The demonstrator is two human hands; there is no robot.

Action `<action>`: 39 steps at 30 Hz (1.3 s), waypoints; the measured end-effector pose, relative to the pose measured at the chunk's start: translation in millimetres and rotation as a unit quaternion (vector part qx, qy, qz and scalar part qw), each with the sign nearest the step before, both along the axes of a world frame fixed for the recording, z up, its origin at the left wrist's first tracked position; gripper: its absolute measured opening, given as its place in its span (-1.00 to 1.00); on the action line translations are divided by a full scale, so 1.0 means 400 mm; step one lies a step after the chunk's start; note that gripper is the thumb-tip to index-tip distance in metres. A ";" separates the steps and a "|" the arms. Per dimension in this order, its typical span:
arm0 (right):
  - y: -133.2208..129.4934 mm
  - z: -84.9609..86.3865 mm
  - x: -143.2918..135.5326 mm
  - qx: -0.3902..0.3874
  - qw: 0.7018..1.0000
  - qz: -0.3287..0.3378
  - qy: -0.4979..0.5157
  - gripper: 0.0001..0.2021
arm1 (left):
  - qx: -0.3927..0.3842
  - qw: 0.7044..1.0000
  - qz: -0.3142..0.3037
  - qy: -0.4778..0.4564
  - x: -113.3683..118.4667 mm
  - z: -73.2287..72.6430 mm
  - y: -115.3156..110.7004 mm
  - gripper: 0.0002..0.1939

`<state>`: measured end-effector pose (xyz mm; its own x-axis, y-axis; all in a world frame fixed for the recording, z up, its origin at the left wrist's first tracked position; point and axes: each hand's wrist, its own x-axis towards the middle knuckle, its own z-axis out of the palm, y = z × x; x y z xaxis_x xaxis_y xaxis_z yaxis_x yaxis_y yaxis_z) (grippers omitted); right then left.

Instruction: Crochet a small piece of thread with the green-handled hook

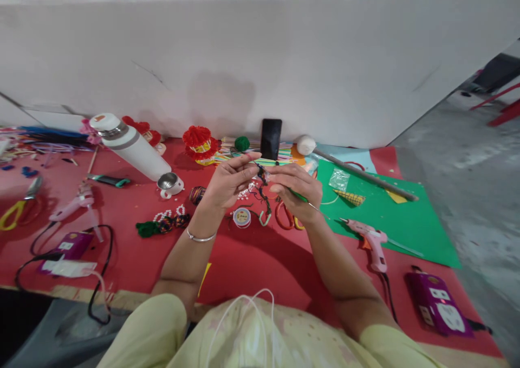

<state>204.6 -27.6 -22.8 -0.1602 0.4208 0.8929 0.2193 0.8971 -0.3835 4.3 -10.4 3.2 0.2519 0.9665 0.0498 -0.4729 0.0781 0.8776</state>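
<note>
My left hand [231, 181] pinches one end of a small dark piece of yarn work [262, 175] over the middle of the table. From the right, my right hand [298, 189] is closed round a crochet hook [299, 195] with a green handle, its fingertips meeting the yarn. Dark strands hang below the fingers. Under my hands lie white beads [245, 194], a round spool [241, 217] and red-handled scissors [283, 215]. A multicoloured yarn ball [197, 195] sits beside my left wrist.
A white bottle [134, 148] and a metal cup [168, 184] stand at the left. A phone [271, 139] leans on the white partition [260, 59]. Pink glue guns [371, 238] lie on both sides, a grey rod [365, 175] at the right, purple boxes [439, 303] near the front edge.
</note>
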 end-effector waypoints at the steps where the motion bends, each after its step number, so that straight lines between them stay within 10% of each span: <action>1: 0.000 0.001 0.000 0.001 1.000 0.000 -0.001 -0.69 | 0.001 1.000 0.000 0.003 0.000 0.000 0.000 -0.68; 39: 0.009 -0.002 0.004 0.020 0.999 0.020 -0.029 -0.62 | -0.037 0.998 -0.055 0.022 -0.009 0.001 0.002 -0.69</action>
<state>206.1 -24.0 -23.6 -0.2279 0.3769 0.8978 0.2036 0.9201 -0.3346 0.8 -9.7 3.6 0.3577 0.9332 -0.0341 -0.4185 0.1928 0.8875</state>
